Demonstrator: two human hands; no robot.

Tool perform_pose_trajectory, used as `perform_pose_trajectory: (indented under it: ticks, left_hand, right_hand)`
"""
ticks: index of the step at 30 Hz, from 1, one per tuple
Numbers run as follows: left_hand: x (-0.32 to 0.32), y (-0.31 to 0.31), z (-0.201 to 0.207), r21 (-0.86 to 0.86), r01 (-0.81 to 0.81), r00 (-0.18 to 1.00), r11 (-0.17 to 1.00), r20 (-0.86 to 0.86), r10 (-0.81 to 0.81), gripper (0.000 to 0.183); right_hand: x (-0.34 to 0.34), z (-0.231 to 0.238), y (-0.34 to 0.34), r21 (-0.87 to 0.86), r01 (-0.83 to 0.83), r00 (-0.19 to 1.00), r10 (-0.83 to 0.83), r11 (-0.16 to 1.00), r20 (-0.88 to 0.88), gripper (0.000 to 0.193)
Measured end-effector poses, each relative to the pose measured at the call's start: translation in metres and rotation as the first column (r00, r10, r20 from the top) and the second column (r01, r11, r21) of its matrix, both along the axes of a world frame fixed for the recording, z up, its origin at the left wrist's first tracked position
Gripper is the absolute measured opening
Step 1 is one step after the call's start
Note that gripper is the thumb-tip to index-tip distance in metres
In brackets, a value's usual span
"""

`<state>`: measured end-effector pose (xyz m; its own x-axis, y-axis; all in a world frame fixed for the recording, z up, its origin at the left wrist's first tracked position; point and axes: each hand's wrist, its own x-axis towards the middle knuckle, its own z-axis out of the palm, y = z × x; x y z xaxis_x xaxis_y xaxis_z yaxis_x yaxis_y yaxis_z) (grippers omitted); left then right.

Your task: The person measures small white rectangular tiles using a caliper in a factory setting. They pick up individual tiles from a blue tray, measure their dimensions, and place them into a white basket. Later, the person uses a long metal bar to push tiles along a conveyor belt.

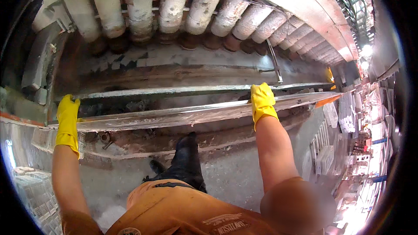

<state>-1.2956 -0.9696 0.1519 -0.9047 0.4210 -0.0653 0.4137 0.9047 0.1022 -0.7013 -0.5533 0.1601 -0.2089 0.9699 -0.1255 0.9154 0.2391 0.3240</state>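
Note:
In front of me a long grey metal panel point(174, 119) runs across most of the view, its near face streaked and dirty. My left hand point(67, 115), in a yellow rubber glove, is at the panel's left end with its fingers bent over the edge. Further right, my right hand point(263, 100), gloved the same way, is closed over the upper edge, its fingertips hidden behind it. A dark gap separates the panel from a parallel pale rail point(174, 90), and dark lumps of debris show in that gap.
A row of thick, worn pale cylinders point(165, 11) stands beyond the rail. A thin metal bar point(274, 63) leans near the rail. Orange parts point(328, 101) are at the right end. White crates point(325, 159) stand on the grey floor point(117, 182), with more stacked lower left.

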Motion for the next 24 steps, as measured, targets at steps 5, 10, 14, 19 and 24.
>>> perform_pose_trajectory:
  ticks: [5, 10, 14, 19, 24]
  left_hand:
    - [-0.013, 0.019, 0.019, -0.025, -0.015, 0.999, 1.0, 0.042, 0.016, 0.048]
    - [-0.027, 0.027, 0.013, -0.019, -0.045, 0.999, 0.999, -0.012, 0.045, 0.05]
    - [-0.03, 0.044, 0.031, -0.059, -0.061, 0.996, 0.996, 0.06, 0.065, 0.052]
    - [-0.048, 0.053, 0.023, -0.088, -0.048, 0.997, 0.995, 0.053, 0.053, 0.051]
    - [-0.053, 0.065, 0.028, -0.03, -0.042, 0.998, 0.999, 0.041, 0.043, 0.05]
  right_hand:
    - [-0.018, 0.018, 0.005, 0.026, 0.095, 0.965, -0.085, 0.995, -0.246, 0.038]
    - [-0.023, 0.019, 0.023, -0.028, 0.322, 0.834, -0.298, 0.946, -0.464, 0.057]
    - [-0.044, 0.038, 0.024, -0.111, 0.313, 0.794, -0.324, 0.943, -0.515, 0.059]
    - [-0.068, 0.051, 0.027, -0.072, 0.315, 0.836, -0.312, 0.946, -0.451, 0.061]
    - [-0.077, 0.061, 0.038, -0.162, 0.36, 0.793, -0.392, 0.919, -0.465, 0.06]
